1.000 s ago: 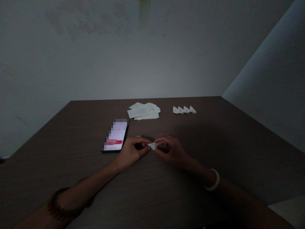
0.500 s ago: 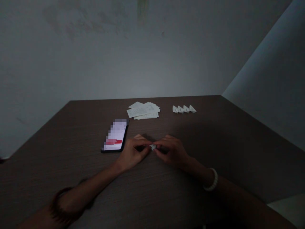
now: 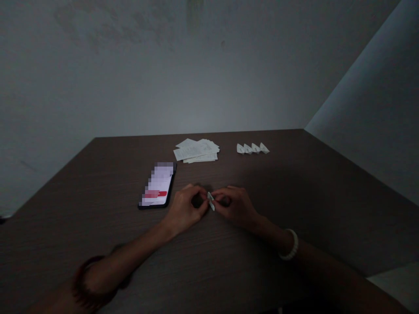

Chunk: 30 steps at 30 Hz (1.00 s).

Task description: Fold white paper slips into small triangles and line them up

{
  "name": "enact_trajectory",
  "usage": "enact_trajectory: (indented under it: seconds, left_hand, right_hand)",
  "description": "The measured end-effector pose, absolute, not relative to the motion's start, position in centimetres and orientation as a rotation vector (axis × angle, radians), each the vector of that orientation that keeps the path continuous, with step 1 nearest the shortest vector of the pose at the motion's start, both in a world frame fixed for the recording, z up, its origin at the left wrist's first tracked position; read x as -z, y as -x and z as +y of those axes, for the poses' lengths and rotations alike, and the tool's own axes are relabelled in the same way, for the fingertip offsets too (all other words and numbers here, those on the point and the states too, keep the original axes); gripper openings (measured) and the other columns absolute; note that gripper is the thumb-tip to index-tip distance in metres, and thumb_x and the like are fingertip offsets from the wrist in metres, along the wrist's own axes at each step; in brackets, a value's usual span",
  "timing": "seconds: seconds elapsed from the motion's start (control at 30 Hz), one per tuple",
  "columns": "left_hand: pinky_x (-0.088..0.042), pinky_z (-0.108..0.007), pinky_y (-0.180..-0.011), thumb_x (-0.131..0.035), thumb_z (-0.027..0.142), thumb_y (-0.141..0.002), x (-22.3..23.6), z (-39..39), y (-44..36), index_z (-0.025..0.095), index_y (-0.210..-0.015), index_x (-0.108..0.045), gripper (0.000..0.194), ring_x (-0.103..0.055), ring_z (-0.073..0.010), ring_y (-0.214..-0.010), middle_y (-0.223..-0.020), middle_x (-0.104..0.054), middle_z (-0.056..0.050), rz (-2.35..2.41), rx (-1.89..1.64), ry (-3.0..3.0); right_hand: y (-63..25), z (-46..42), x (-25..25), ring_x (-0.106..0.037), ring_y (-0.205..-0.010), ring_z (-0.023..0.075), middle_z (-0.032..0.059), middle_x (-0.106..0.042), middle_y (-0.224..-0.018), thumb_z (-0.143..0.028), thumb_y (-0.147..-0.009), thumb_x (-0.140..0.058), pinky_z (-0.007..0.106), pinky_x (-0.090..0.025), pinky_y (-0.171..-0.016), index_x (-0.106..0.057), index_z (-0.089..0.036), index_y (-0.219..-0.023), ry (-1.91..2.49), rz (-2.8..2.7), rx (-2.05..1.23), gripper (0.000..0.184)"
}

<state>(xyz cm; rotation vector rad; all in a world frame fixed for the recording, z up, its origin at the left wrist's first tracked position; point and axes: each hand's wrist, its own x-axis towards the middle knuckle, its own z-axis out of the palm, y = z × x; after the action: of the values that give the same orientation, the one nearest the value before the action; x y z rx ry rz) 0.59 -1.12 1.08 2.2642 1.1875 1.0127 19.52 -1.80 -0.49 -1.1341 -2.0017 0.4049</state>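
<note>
A small folded piece of white paper (image 3: 211, 201) is pinched between the fingertips of both hands, just above the dark wooden table (image 3: 294, 192). My left hand (image 3: 185, 210) grips it from the left, my right hand (image 3: 234, 206) from the right. The paper stands edge-on, so only a thin sliver shows. A dark bracelet sits on my left wrist and a white bead bracelet on my right wrist.
A phone (image 3: 157, 190) with a lit screen lies left of my hands. A loose stack of white paper slips (image 3: 196, 151) lies at the back of the table. To its right stands a row of several small folded paper pieces (image 3: 252, 148). Walls close the back and right.
The folded paper showed as a flat triangle a second ago. It has been pressed and turned between the fingers and now shows edge-on. Both hands stayed in place.
</note>
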Motion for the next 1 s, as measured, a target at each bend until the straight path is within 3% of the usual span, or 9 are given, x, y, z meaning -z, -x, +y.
enact_trajectory:
  seconds: [0.5, 0.7, 1.0]
  left_hand:
    - [-0.047, -0.029, -0.065, -0.059, 0.014, -0.077, -1.0, -0.9, -0.5, 0.017, -0.077, -0.067, 0.009, -0.059, -0.0166, -0.07, -0.074, -0.068, -0.003, 1.1, -0.997, -2.323]
    - [-0.047, -0.032, -0.068, -0.055, 0.013, -0.081, -0.9, -1.0, -0.3, 0.017, -0.078, -0.068, 0.014, -0.057, -0.017, -0.069, -0.073, -0.068, -0.003, 1.014, -0.977, -2.462]
    - [-0.049, -0.035, -0.075, -0.052, 0.011, -0.088, 0.2, -1.1, 0.5, 0.016, -0.095, -0.07, 0.02, -0.057, -0.0216, -0.085, -0.091, -0.067, -0.008, 0.9, -0.766, -2.711]
  right_hand:
    - [-19.7, -1.7, 0.8, -0.056, -0.057, 0.0125, -0.0023, -0.07, -0.068, -0.018, -0.076, -0.068, 0.026, -0.041, -0.062, -0.07, -0.024, -0.09, 1.16, -2.013, -0.447, 0.015]
    - [-20.6, -1.4, 0.7, -0.059, -0.074, 0.0154, 0.0005, -0.071, -0.082, -0.017, -0.078, -0.065, 0.031, -0.042, -0.078, -0.069, -0.023, -0.087, 1.101, -2.155, -0.351, 0.011]
    - [-21.8, -1.3, 0.3, -0.053, -0.086, 0.0187, 0.0045, -0.064, -0.091, -0.017, -0.082, -0.062, 0.031, -0.044, -0.075, -0.07, -0.023, -0.097, 1.068, -2.334, -0.299, 0.018]
